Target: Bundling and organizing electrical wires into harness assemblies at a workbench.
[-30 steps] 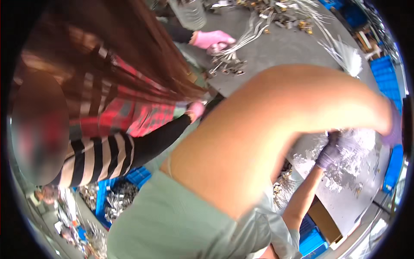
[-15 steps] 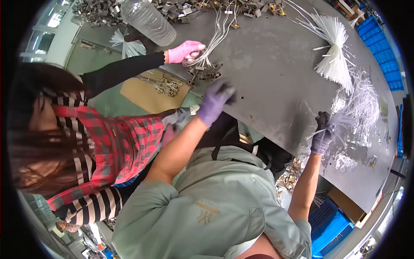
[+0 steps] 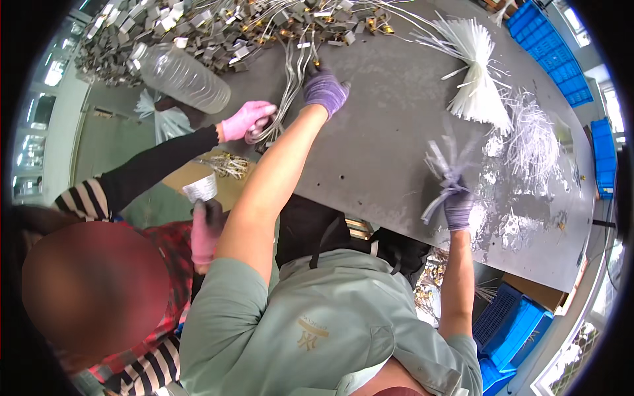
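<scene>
My left hand point(image 3: 325, 92), in a purple glove with dark fingertips, reaches across the table. Its fingers stretch to the ends of grey cables point(image 3: 290, 82) with its thumb apart, and no held thing shows. A co-worker's pink-gloved hand point(image 3: 247, 121) grips the looped part of that cable bundle. My right hand point(image 3: 457, 204), gloved alike, is closed round a small bunch of clear plastic strips point(image 3: 444, 162) that fan out above the table's near edge. Below, the co-worker's other gloved hand point(image 3: 208, 231) is near a white printed piece point(image 3: 201, 189).
A heap of metal connector parts point(image 3: 165, 33) covers the far left, with a clear plastic bottle point(image 3: 185, 78) before it. Right of centre lie a tied bundle of white strips point(image 3: 477, 79) and loose strips point(image 3: 533, 142). Blue crates point(image 3: 508, 323) stand below the table's right side.
My left hand has moved farther out to the cables' far ends. My right hand, with the strips, has shifted left in view. The co-worker leans in, and a white piece has come into view.
</scene>
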